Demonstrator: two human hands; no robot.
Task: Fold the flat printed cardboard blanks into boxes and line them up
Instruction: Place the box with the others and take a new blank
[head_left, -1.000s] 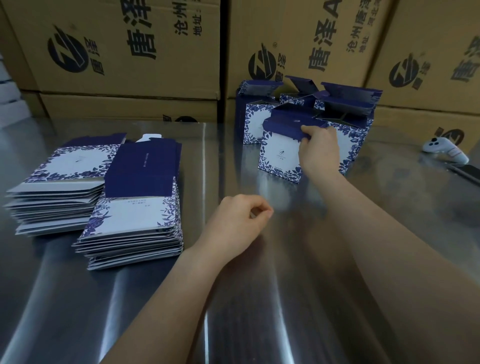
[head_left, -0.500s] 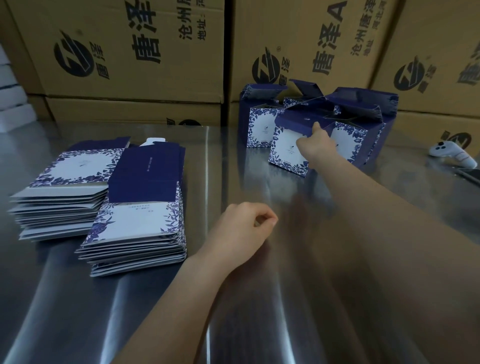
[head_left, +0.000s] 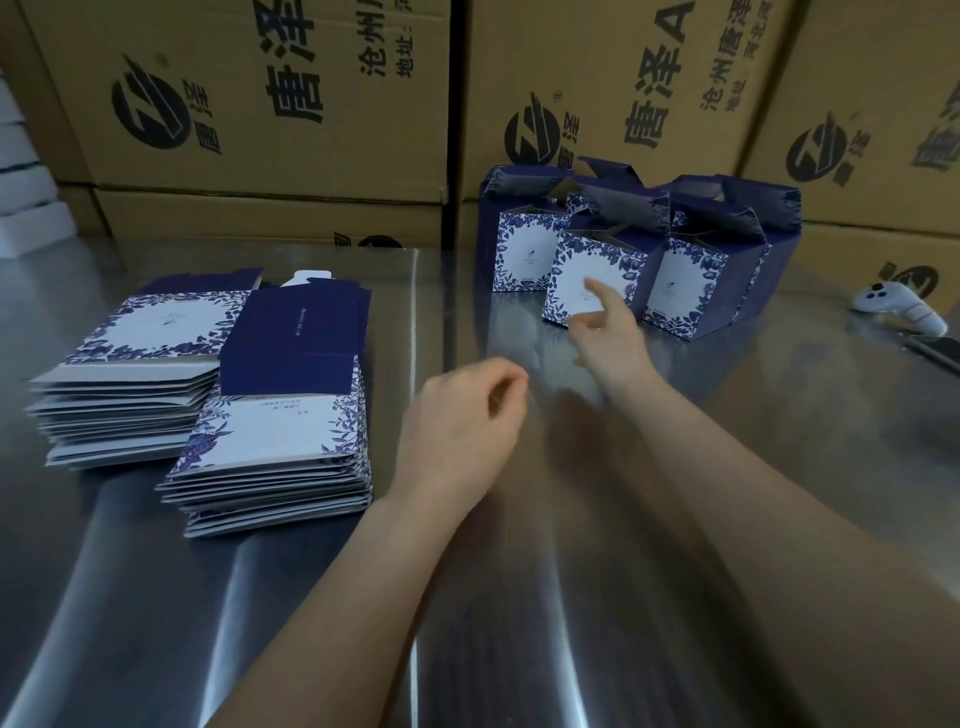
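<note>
Flat blanks (head_left: 270, 410) at left edge of bench (head_left: 675, 519): likely light, thin, slippery; best pinched by an edge. Left hand (head_left: 462, 421) loosely curled, empty; right hand (head_left: 605, 332) spread, empty.

Right hand (head_left: 608, 338) now off the front box (head_left: 574, 262), fingers loose.
</note>
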